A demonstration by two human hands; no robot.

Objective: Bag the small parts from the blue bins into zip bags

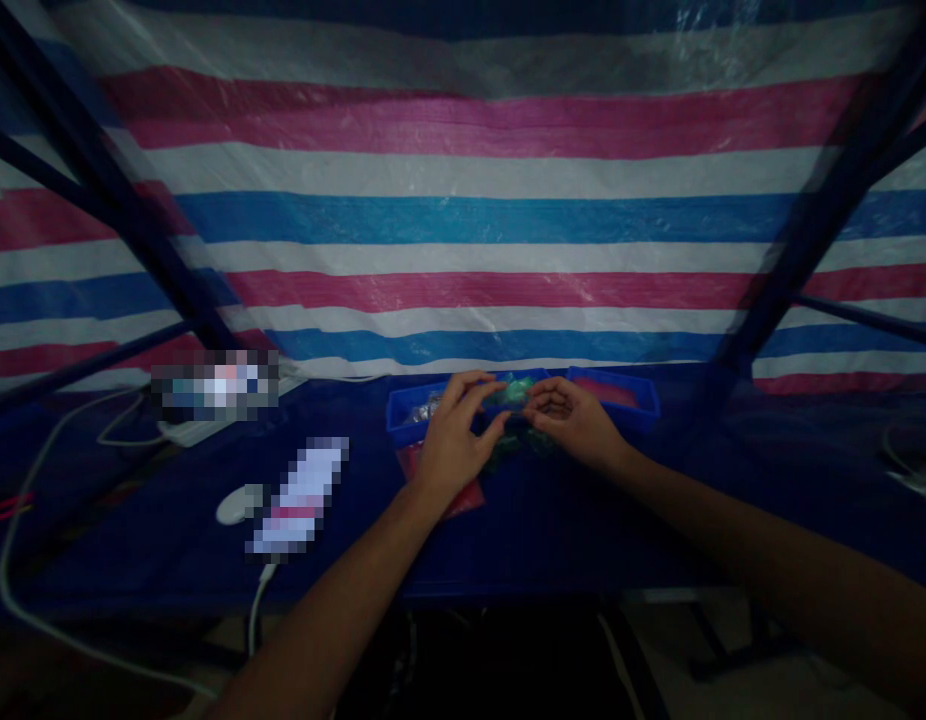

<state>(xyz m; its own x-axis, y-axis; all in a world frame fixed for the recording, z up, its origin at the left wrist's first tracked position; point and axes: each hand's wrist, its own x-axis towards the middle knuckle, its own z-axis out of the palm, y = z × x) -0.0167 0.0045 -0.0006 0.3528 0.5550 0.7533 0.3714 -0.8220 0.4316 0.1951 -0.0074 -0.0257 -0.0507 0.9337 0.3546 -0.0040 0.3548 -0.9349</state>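
My left hand (455,440) and my right hand (572,415) meet over the dark blue table (583,520), just in front of a row of blue trays (403,415). Both pinch a small green piece (514,392) between their fingertips, the fingers curled around it. More dark green pieces (519,445) lie under the hands. A reddish sheet (463,495) shows beneath my left wrist. The left tray holds several small shiny pieces (425,408); the right tray (620,392) has something pink inside.
A striped pink, blue and white tarp (463,200) hangs behind the table, with dark frame poles (110,190) slanting at both sides. White cables (28,500) and a white power strip (200,428) lie at the left. A small white round object (234,505) sits nearby.
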